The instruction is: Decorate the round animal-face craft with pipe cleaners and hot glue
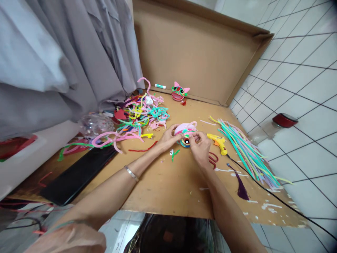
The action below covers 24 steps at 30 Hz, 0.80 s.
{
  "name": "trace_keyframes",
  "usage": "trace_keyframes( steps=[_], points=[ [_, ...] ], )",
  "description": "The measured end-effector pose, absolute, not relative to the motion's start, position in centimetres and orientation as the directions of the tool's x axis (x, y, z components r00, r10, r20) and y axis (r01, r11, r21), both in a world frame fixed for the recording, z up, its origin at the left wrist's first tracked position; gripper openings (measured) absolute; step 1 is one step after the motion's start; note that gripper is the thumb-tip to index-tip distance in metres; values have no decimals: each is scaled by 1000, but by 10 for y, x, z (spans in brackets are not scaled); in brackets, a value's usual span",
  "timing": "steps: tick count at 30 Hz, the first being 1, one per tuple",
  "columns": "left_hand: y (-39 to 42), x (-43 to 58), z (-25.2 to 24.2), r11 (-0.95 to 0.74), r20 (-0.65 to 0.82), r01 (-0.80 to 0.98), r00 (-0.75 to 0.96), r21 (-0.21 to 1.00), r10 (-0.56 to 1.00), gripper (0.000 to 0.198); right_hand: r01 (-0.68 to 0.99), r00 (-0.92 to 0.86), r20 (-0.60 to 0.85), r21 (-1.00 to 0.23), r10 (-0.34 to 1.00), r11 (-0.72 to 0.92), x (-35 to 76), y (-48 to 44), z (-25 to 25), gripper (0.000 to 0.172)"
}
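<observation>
Left hand: we curl it around the left side of the colourful craft head, with the thumb near its front; this left hand is further left of the glue gun than the other one.
Right hand: our right hand is just left of the glue gun; thumb and fingers pinch at the right side of the craft head. Whether a small part is also between them, we cannot tell.
Glue gun: its nozzle points toward our right hand. If it is hot, which we cannot see, a small backward movement could burn the knuckles.
Craft head: between our hands, left of the glue gun. Too strong a squeeze could bend its soft pink parts.
Cable: the black cable runs away from the glue gun's handle; a pull by the forearm could drag the gun.
Table: the brown table has white spots nearer to us than the glue gun; the tangled pile lies well left of it, the straight stems just right.
Room: beyond the glue gun stands a cardboard panel; right of it, a tiled wall; far left, a grey curtain.
</observation>
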<state>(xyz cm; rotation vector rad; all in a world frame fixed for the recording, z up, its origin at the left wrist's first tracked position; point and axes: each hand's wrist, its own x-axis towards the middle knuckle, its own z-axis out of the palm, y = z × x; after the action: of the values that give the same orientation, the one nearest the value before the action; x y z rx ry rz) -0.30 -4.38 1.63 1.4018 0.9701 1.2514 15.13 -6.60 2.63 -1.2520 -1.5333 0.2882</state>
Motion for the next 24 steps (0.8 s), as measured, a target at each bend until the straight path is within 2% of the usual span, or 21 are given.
trace_keyframes(
  steps=[9,21,24],
  points=[
    [-46,0,14,-220,216,5,162,976,963,74,586,116,600,-685,791,433,150,-67,27,8],
    [-41,0,7,-226,219,35,148,973,964,69,561,121,547,-726,828,397,152,-64,25,6],
    [-40,-1,6,-229,224,21,145,973,964,62,575,114,568,-707,815,412,152,-65,26,3]
  ],
)
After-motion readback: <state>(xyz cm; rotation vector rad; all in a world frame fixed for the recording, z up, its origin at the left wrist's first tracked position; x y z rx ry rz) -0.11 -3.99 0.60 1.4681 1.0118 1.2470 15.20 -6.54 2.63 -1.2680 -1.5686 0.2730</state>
